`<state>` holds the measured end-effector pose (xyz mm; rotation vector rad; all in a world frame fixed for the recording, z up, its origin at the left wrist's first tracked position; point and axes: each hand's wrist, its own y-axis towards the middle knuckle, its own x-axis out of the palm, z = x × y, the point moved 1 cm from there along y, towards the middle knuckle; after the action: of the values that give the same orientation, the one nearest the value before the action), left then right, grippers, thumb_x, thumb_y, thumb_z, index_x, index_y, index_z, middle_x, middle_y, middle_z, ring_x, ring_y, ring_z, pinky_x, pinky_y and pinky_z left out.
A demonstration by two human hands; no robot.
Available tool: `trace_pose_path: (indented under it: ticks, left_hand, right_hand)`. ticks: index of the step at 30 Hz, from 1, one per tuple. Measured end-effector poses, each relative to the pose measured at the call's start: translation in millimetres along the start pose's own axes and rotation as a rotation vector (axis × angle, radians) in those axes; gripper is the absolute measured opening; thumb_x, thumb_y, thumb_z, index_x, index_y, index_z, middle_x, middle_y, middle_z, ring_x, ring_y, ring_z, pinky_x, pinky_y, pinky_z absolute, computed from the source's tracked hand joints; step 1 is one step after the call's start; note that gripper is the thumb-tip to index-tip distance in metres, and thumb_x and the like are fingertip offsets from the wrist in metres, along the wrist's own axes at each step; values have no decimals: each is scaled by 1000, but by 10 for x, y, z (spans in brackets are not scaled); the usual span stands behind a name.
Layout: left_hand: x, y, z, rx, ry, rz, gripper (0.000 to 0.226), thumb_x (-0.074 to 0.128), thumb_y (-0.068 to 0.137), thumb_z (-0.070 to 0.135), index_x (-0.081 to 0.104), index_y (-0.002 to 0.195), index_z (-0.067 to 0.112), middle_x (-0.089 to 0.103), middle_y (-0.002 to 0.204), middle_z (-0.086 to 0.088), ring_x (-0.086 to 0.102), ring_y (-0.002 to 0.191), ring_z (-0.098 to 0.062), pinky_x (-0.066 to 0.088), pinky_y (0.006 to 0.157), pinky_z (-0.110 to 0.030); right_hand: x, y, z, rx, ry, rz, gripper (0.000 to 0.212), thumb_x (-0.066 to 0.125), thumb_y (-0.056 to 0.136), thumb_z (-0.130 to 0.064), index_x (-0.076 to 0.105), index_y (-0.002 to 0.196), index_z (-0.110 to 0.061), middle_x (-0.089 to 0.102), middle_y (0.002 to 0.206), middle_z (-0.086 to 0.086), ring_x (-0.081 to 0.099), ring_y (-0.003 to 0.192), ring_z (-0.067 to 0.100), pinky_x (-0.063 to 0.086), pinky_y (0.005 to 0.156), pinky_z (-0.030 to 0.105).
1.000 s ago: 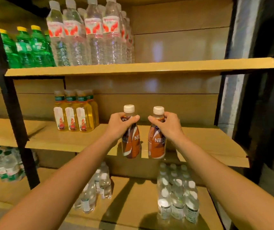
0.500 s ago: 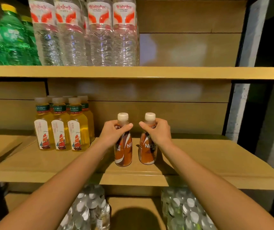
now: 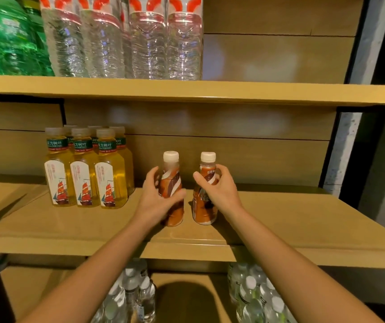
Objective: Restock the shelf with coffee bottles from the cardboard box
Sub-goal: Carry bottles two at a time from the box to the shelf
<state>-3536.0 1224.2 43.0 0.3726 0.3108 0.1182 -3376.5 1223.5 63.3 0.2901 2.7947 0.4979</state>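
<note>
Two brown coffee bottles with white caps stand upright on the middle shelf [image 3: 280, 220]. My left hand [image 3: 156, 197] is wrapped around the left coffee bottle [image 3: 171, 183], fingers behind it and thumb across its front. My right hand [image 3: 219, 190] grips the right coffee bottle [image 3: 206, 210] around its upper body. Both bottle bases sit on the shelf board, a small gap between them. The cardboard box is out of view.
Several yellow tea bottles [image 3: 86, 173] stand to the left on the same shelf. Clear water bottles [image 3: 121, 43] and green bottles [image 3: 7, 40] fill the upper shelf [image 3: 280, 92]. Small water bottles [image 3: 256, 297] sit on the lower shelf. Bare board stretches to the right.
Both hands carried the coffee bottles forward and down onto the middle shelf. My grip has slid lower on each bottle, and the view has moved closer to the shelf.
</note>
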Motion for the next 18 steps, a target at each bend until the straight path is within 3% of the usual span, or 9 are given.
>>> trace_pose_path:
  ticks: [4, 8, 13, 15, 18]
  left_hand:
    - [162, -245, -294, -16, 284, 172, 112, 84, 54, 50, 22, 142, 19, 38, 136, -7, 41, 126, -24, 42, 102, -44]
    - [157, -213, -309, -44, 303, 196, 113, 88, 53, 42, 20, 141, 19, 47, 135, -11, 49, 123, -29, 44, 100, -47]
    - [53, -194, -290, -96, 115, 61, 81, 79, 71, 16, 29, 135, 13, 55, 127, -10, 55, 116, -26, 45, 93, -36]
    - [7, -179, -287, -95, 118, -5, 66, 73, 78, 13, 36, 133, 13, 53, 131, -9, 52, 120, -25, 42, 94, -32]
    - [18, -163, -274, -86, 134, -68, 65, 70, 81, 16, 36, 136, 15, 52, 131, -3, 49, 121, -23, 40, 94, -31]
  right_hand:
    - [-42, -308, 270, 45, -64, -144, 79, 76, 75, -24, 28, 138, -21, 50, 129, -2, 49, 120, 16, 40, 94, 29]
    - [-6, -360, 401, 75, -140, -105, 72, 76, 75, -18, 32, 133, -18, 51, 131, 3, 50, 120, 19, 41, 95, 30]
    - [43, -295, 446, 54, -184, -28, 63, 73, 78, -20, 42, 132, -16, 54, 131, 4, 51, 121, 21, 44, 102, 37]
    - [60, -295, 457, 48, -198, -17, 63, 73, 78, -22, 42, 132, -17, 54, 131, 3, 51, 121, 21, 43, 101, 36]
    - [90, -287, 472, 31, -228, 0, 64, 73, 78, -24, 41, 132, -16, 54, 131, 2, 51, 120, 20, 43, 97, 32]
